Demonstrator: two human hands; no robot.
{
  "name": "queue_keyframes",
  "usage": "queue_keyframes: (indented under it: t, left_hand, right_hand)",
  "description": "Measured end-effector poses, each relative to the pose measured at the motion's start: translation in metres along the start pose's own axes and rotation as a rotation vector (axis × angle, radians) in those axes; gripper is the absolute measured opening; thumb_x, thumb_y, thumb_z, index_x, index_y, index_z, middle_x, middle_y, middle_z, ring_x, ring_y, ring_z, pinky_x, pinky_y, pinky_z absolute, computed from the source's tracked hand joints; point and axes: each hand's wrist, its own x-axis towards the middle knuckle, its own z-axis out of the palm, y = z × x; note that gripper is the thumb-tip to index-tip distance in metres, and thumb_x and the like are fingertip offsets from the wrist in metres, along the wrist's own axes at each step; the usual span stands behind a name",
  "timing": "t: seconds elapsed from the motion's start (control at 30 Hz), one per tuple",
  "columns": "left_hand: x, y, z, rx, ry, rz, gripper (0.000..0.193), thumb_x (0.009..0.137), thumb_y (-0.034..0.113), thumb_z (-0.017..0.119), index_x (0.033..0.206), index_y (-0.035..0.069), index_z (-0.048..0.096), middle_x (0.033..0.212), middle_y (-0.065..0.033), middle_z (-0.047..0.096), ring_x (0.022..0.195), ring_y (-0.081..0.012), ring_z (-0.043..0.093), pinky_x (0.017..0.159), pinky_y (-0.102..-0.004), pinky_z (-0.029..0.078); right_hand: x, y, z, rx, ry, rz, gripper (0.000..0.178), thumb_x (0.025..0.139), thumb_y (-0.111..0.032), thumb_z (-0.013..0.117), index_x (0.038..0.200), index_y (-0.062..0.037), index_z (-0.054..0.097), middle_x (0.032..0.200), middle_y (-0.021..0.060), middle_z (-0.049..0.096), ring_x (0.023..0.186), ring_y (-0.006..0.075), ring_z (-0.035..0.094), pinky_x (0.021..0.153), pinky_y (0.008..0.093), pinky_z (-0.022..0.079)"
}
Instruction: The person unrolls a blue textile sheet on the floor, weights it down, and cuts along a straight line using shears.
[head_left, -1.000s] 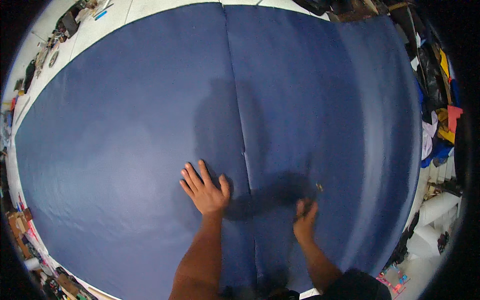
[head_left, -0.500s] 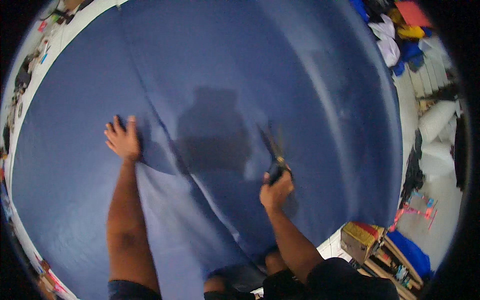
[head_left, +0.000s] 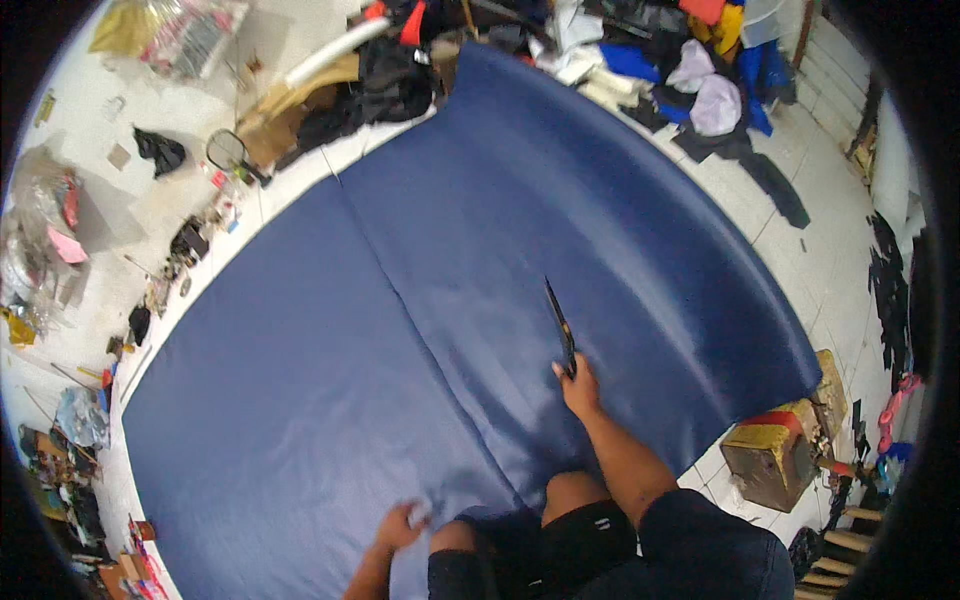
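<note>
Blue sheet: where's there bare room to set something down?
The blue sheet is bare left of the seam, beyond the left hand, and right of the seam, beyond the scissors in the right hand. Crowded: the near edge around the knees, and the cloth heap past the far right edge.

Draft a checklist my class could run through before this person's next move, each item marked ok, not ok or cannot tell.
1. Scissors gripped in the right hand: ok.
2. Scissor tips pointing away from the knees: ok.
3. Left hand clear of the blades: ok.
4. Left hand pressing on the blue sheet: cannot tell, blurred.
5. Sheet smooth: not ok, ripples beside the dark line.
</note>
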Motion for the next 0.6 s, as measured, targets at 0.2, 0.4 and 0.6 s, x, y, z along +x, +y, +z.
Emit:
queue_keyframes:
  t: [0.2,0.4,0.6]
  left_hand:
    - [-0.262,-0.161,0.179,-0.366,0.145,-0.881,0.047,0.092,0.04,0.062,0.119,0.002,0.063,0.105,-0.0216,0.07,0.088,-0.0337,0.069,0.082,-0.0418,0.056]
    - [-0.407,-0.169,0.334,-0.402,-0.032,-0.714,0.047,0.094,0.046,0.057,0.108,0.002,0.067,0.091,-0.014,0.07,0.085,-0.0267,0.067,0.074,-0.0447,0.055]
    - [-0.411,-0.177,0.315,0.061,-0.029,-0.396,0.044,0.096,0.04,0.056,0.122,0.006,0.065,0.105,-0.0149,0.07,0.096,-0.0279,0.066,0.085,-0.0428,0.053]
  right_hand:
    - [-0.173,0.129,-0.174,-0.283,0.042,-0.219,0.054,0.085,-0.044,0.076,0.111,0.0016,0.061,0.095,0.0252,0.069,0.091,0.0447,0.066,0.078,0.0484,0.05]
    - [-0.374,0.314,-0.239,-0.383,0.037,0.041,0.034,0.088,-0.022,0.061,0.102,0.0074,0.05,0.093,0.0319,0.062,0.087,0.0504,0.061,0.079,0.0544,0.048]
    - [-0.484,0.361,-0.214,-0.243,0.181,0.545,0.036,0.081,-0.009,0.064,0.112,0.0079,0.055,0.112,0.0288,0.059,0.108,0.048,0.058,0.095,0.0545,0.045]
